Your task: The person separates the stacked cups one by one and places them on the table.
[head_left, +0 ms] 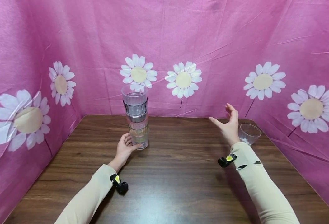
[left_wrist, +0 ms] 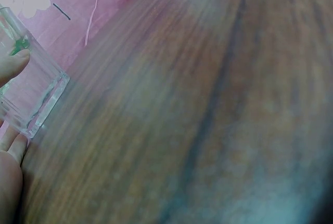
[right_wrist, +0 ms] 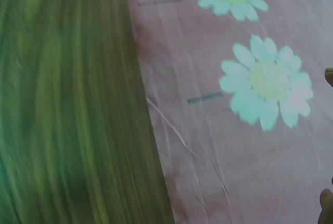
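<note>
Pink cloth backdrop (head_left: 214, 34) on left, back and right sides, creased, with fold lines and a few glossy streaks. Six big white daisies (head_left: 183, 80) in head view, pale yellow centres, thin dark stems on most. Counter (head_left: 178, 155) is brown woodgrain, grain mostly crosswise, far edge near back cloth. Soft bluish-white glare (head_left: 150, 207) on near side.

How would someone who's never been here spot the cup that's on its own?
Find the brown table in front of the pink flowered cloth. Near its far right corner, beside the right hand, sits a clear cup. It stands alone, unlike the tall stack of cups held by the left hand.
</note>
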The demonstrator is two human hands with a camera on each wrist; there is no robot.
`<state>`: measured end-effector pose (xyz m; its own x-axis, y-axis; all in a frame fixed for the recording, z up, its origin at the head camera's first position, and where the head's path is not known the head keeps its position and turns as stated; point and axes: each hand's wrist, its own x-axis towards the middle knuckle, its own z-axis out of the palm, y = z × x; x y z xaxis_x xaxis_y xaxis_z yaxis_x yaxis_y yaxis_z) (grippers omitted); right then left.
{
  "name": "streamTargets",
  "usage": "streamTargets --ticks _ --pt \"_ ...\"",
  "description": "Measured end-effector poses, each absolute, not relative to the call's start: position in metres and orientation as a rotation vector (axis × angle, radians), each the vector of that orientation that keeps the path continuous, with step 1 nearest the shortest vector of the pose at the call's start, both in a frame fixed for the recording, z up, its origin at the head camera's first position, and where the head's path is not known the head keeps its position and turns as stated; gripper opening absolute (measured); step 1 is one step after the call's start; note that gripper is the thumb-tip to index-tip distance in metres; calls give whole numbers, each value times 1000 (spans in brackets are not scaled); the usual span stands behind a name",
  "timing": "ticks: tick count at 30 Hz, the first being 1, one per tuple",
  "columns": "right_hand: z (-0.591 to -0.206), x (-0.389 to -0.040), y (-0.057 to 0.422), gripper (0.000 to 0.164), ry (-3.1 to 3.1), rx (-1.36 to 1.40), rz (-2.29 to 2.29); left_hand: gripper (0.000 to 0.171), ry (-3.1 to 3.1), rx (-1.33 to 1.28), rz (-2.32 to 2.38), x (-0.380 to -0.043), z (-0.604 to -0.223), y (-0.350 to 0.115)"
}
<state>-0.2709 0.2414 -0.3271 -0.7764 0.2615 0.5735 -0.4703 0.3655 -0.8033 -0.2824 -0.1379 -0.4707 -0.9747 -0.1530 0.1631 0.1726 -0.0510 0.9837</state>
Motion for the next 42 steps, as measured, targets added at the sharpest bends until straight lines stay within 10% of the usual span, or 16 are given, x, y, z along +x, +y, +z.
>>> streamTargets --ticks 42 --pt "-345 -293 102 82 -2148 763 1702 69 -1997 -33 -2125 -282 -470 -139"
